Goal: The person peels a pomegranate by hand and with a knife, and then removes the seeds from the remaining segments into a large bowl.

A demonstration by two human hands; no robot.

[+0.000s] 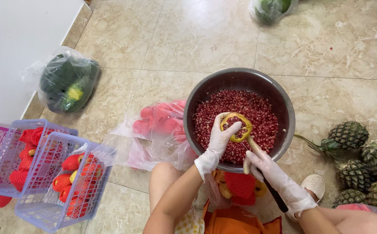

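A steel bowl (201,93) full of red pomegranate seeds stands on the tiled floor in front of me. My left hand (221,136), in a white glove, holds a yellow-skinned pomegranate piece (242,135) over the seeds. My right hand (264,167), also gloved, grips a wooden-handled tool (253,146) whose tip touches the fruit piece; a dark handle end sticks out past my wrist.
Two lilac plastic baskets (45,208) of fruit in red foam nets stand at left. A clear bag with red nets (160,119) lies beside the bowl. A bag of green fruit (69,82) sits by the wall, another (271,8) at top. Several pineapples (364,162) lie at right.
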